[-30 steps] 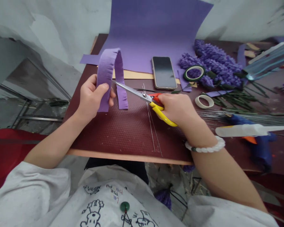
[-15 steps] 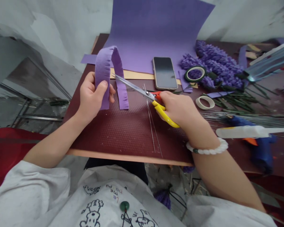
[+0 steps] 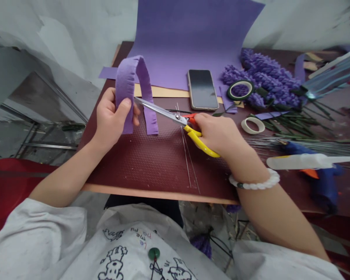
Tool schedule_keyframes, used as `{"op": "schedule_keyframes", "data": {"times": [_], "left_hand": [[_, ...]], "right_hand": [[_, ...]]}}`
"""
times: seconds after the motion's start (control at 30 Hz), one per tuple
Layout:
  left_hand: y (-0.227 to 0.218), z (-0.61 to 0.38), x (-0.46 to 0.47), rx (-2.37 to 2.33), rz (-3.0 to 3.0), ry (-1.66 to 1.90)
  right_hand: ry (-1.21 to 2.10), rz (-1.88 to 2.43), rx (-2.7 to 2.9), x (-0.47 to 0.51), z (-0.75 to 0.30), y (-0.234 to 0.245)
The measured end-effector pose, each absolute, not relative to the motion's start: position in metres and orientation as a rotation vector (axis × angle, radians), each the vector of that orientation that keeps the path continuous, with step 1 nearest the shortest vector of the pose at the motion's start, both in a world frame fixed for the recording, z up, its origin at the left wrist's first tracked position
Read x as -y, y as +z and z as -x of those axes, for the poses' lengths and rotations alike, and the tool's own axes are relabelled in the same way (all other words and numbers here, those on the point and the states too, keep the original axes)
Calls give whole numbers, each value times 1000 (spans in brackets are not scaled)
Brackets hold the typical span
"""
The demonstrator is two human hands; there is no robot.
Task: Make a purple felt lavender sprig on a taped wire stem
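My left hand [image 3: 112, 118] pinches a folded purple foam strip [image 3: 125, 91] that arches up and drops back to the table at its far end. My right hand [image 3: 220, 134] grips scissors [image 3: 175, 116] with yellow and red handles. Their blades point left and meet the strip's edge just beside my left fingers. The strip's edge shows small cuts along it. Both hands are above the dark red table [image 3: 151, 163].
A large purple sheet [image 3: 189, 39] lies at the back, with a phone [image 3: 202, 89] on it. Purple foam flowers [image 3: 265, 77], green tape [image 3: 239, 90], a white tape roll [image 3: 252, 125], green stems, thin wires [image 3: 188, 155] and a blue glue gun [image 3: 317, 171] lie to the right.
The scissors opened and drew back slightly, then came in again and closed on the strip's edge. My left hand shifted the strip a little to the left.
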State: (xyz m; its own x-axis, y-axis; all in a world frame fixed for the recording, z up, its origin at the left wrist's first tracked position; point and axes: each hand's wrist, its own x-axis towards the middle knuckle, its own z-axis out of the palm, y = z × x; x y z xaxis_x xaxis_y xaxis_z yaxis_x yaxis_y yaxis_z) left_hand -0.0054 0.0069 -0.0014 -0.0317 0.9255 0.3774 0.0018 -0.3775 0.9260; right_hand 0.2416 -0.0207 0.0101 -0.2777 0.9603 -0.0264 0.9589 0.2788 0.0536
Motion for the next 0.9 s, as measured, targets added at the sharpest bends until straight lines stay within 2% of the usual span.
{"op": "schedule_keyframes", "data": {"times": [0.9], "left_hand": [[-3, 4, -8, -974, -1488, 1396]], "right_hand": [[15, -1899, -2465, 19, -242, 8]]}}
